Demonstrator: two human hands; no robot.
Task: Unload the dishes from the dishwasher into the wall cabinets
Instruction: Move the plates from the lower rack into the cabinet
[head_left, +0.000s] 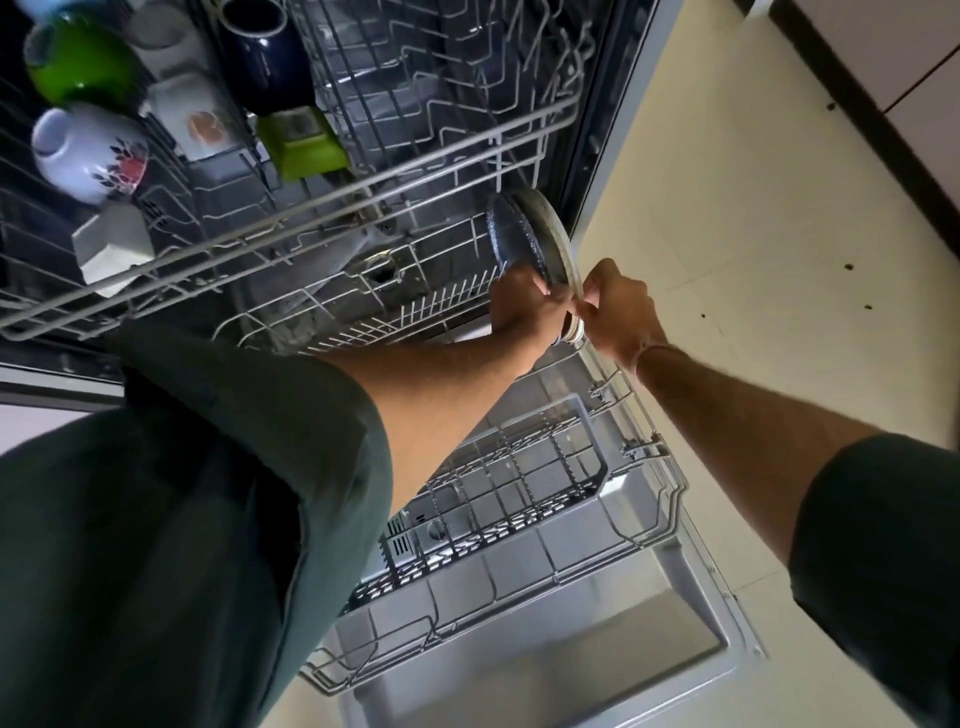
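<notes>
Two plates stand on edge at the far right of the lower rack (519, 499): a dark speckled plate (511, 239) and a pale plate (545, 226) right behind it. My left hand (524, 306) grips the near rim of the dark plate. My right hand (618, 312) pinches the rim of the pale plate. The two hands touch each other at the plates' lower edges. The upper rack (332, 197) is pulled out and holds a floral white mug (88, 153), a green mug (78, 57), a dark blue mug (265, 52) and a green cup (304, 143).
The dishwasher door (597, 639) lies open and flat below the lower rack. A grey cutlery basket (519, 467) sits in the rack's front. White square dishes (111, 247) rest in the upper rack. Cream floor tiles (753, 234) stretch to the right, with dark-edged cabinets (883, 78) beyond.
</notes>
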